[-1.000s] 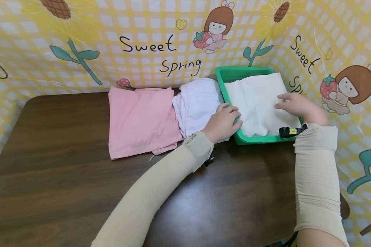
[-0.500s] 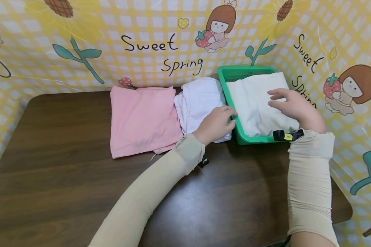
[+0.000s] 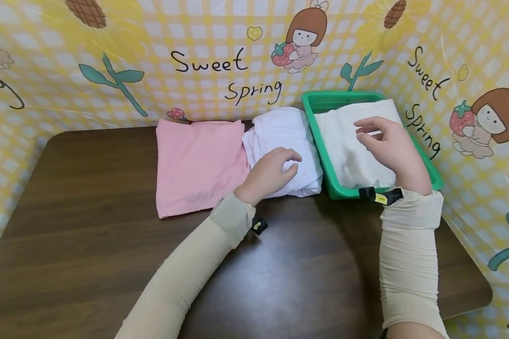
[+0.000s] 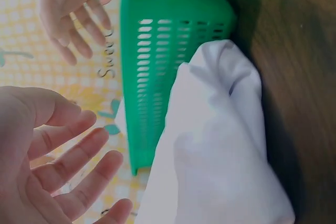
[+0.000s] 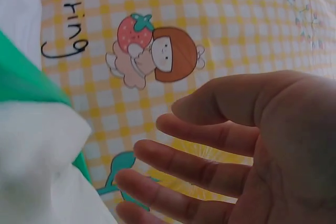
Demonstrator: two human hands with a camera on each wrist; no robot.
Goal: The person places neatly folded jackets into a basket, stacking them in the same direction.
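My left hand hovers over the folded pale lavender-white cloth, its fingers loosely bent and holding nothing. In the left wrist view this cloth lies apart from the fingers, beside the basket's perforated wall. My right hand is above the green plastic basket, its fingers relaxed with nothing between them. A folded white cloth fills most of the basket; part of it is hidden under the right hand. To the left, a folded pink cloth lies flat, its right edge meeting the lavender-white one.
Everything stands on a dark brown wooden table. A yellow checked cloth backdrop with printed figures rises behind and to the right, close to the basket. Both forearms wear beige sleeves with a small black camera at each wrist.
My left hand has come off the basket's left rim and moved left over the lavender-white cloth. The right hand has lifted from the white cloth and drifted left.
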